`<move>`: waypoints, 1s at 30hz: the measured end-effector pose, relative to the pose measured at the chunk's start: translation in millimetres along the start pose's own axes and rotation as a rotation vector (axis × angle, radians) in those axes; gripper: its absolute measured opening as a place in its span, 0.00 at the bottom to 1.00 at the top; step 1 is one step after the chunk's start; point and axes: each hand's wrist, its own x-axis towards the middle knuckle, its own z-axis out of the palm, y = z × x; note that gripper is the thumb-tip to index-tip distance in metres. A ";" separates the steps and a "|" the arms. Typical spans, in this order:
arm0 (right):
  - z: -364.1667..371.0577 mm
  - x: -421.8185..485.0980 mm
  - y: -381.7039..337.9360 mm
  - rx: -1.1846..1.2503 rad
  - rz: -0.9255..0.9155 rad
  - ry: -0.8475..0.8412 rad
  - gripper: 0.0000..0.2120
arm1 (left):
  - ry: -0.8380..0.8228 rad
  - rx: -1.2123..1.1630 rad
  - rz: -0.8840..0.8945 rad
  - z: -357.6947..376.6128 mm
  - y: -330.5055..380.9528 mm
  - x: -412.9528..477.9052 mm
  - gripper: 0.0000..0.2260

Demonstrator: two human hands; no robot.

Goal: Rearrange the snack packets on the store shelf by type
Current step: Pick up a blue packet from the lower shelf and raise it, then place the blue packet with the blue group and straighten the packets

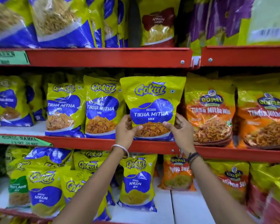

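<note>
Middle shelf [90,143], counted L to R: 3 yellow-and-blue Gokul Tikha Mitha packets in the front row, plus the one being held, so 4 w/ readable fronts; more sit behind but can't count them. To the right, 2 orange Gopal Tikha Mitha packets [208,113].

Held packet [153,107] is upright, long axis vertical, label facing the camera, top seal up. Its bottom edge is at the shelf's red front lip, just right of the nearest Gokul packet [102,107] and left of the Gopal ones.

Left hand [125,131] grips the packet's lower-left corner, thumb across the front. Right hand [179,126] grips the lower-right corner, thumb on the front, fingers curled behind. Silver bangle [120,148] on left wrist, dark bands [193,156] on right.

Bottom shelf: at least 3 Gokul Nylon Sev packets [137,183] w/ readable labels, 2 Gopal Nylon Sev ones further right.
</note>
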 end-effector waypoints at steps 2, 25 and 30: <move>3.3 6.6 9.4 -0.021 0.039 -0.001 0.19 | -0.021 0.043 -0.020 1.7 -14.8 10.7 0.16; 10.3 127.4 -28.0 -0.419 0.065 0.258 0.28 | 0.360 0.059 -0.105 16.6 23.6 122.4 0.13; 14.4 125.1 -31.9 -0.477 0.073 0.258 0.15 | 0.376 0.201 -0.052 17.9 27.5 117.4 0.07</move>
